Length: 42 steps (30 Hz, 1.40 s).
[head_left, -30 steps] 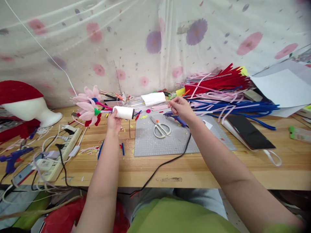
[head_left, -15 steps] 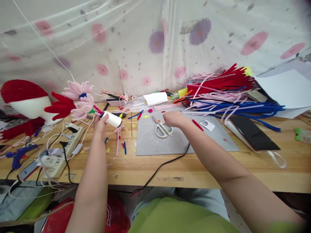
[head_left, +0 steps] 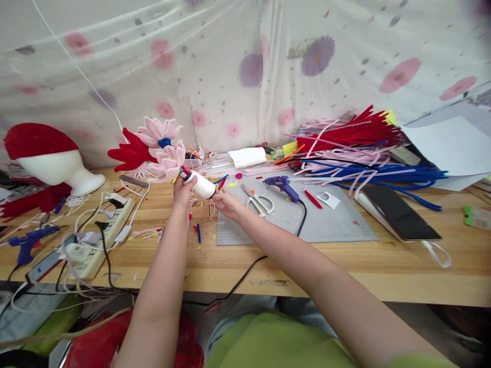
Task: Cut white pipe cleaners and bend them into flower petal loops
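My left hand (head_left: 183, 191) is closed around a bunch of fuzzy pipe-cleaner flowers and a white spool of thread (head_left: 203, 187). In the bunch are a red flower (head_left: 130, 151), a pale pink flower (head_left: 159, 134) with a blue base, and another pink flower (head_left: 171, 161) lower down. Their stems are mostly hidden by my fingers and the spool. At the spool's black lower end is my right hand (head_left: 227, 203), its fingers pinched together on the thread. A thin loop of thread (head_left: 214, 212) hangs just beneath.
On the grey cutting mat (head_left: 337, 225) lie scissors (head_left: 261, 202), a purple glue gun (head_left: 282, 187) and a red pen-like piece (head_left: 313, 199). Pipe cleaners (head_left: 353, 133) pile up behind. A power strip (head_left: 111, 240), a second glue gun (head_left: 28, 245) and a foam head (head_left: 57, 168) are left.
My right hand has come left from over the mat to the spool's end, uncovering the glue gun. My left hand has shifted right with the flowers and spool.
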Each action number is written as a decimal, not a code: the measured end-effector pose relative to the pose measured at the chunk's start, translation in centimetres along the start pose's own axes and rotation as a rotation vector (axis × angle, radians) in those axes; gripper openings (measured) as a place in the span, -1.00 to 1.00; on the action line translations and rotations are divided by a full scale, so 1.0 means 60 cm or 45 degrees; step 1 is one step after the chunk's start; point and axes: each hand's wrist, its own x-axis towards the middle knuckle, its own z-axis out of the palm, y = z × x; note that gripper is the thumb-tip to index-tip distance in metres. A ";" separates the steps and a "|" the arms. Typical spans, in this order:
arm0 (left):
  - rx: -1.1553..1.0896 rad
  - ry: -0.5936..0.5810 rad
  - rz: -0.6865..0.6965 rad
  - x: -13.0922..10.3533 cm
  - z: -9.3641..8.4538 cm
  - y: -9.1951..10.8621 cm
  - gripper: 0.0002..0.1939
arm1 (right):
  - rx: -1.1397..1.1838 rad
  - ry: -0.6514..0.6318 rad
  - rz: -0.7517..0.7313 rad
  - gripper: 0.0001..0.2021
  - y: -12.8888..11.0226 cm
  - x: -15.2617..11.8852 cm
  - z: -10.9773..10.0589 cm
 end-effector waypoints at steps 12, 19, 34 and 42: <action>-0.194 0.166 0.035 -0.001 0.028 -0.010 -0.71 | 0.202 0.091 0.138 -0.85 -0.002 -0.002 0.004; -0.190 0.240 0.006 -0.001 0.018 -0.004 -0.77 | -0.769 -0.287 -0.066 -0.66 -0.033 -0.037 -0.044; -0.375 -0.190 -0.115 -0.023 -0.001 0.005 -0.67 | -0.679 0.322 -0.382 -0.70 -0.132 -0.001 -0.131; -0.214 0.002 -0.052 0.000 -0.026 -0.011 -0.66 | -0.095 0.401 -0.729 -0.68 -0.213 -0.022 -0.144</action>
